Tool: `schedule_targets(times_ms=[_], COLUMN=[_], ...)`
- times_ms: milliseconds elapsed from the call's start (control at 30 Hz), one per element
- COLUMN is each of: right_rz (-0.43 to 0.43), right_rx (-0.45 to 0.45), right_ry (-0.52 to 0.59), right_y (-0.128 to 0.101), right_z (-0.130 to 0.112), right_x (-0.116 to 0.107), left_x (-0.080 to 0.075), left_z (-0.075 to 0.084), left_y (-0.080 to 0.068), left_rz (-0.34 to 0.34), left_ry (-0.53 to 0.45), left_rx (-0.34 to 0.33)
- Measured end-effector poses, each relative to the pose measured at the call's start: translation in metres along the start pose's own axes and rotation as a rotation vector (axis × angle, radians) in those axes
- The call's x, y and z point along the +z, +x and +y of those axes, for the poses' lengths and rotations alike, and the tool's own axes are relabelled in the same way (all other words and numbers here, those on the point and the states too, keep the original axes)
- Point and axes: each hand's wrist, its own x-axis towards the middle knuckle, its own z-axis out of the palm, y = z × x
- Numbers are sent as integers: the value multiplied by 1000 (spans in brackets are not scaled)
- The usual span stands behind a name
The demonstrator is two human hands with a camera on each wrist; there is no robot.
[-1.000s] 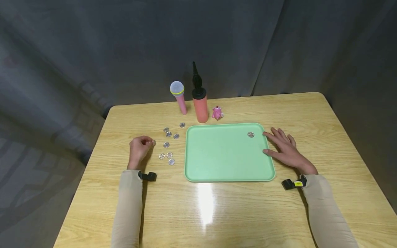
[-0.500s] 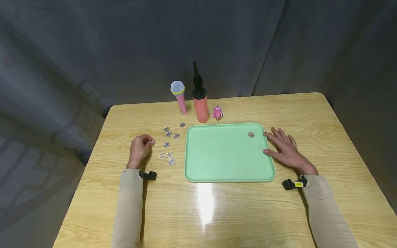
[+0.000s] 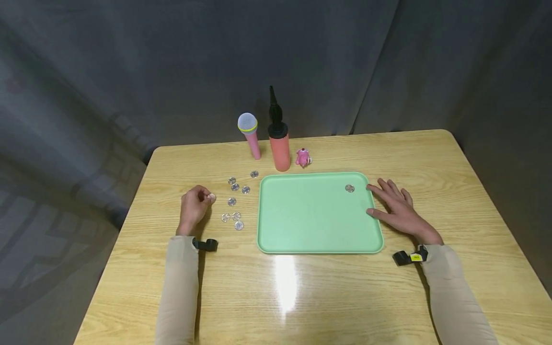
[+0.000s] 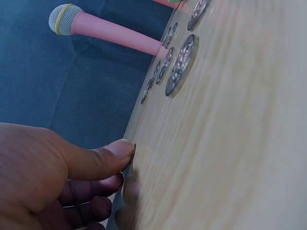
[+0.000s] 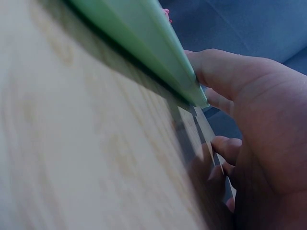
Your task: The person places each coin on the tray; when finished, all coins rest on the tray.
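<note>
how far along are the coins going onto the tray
Done: one coin lies on the green tray. In hand: the left hand pinches a coin at the table. Left: eight loose coins beside the tray. The right hand rests at the tray's edge.

No text, brand, number or sign can be read in any view. The coins [image 3: 235,201], left of centre in the head view, show only a faint radial pattern, too small to read; in the left wrist view they [image 4: 180,64] lie edge-on at the top centre and are blurred. The yellow tag [image 3: 416,257] on the wrist strap, lower right of the head view, carries dark marks too small to make out. The microphone [image 3: 250,134], the pump [image 3: 278,139] and the tray [image 3: 319,213] bear no lettering that shows.
</note>
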Motion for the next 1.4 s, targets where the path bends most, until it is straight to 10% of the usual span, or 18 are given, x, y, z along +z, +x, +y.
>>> schedule_targets(times_ms=[567,1400], right_rz=[-1,22], right_rx=[6,-25], right_ry=[-2,14], right_y=[-1,0], right_z=[0,4], right_x=[0,1], left_x=[-7,-14], left_z=[2,37], left_y=[-2,-4], left_rz=[42,-9], left_ry=[-20,-278], left_rx=[72,-46])
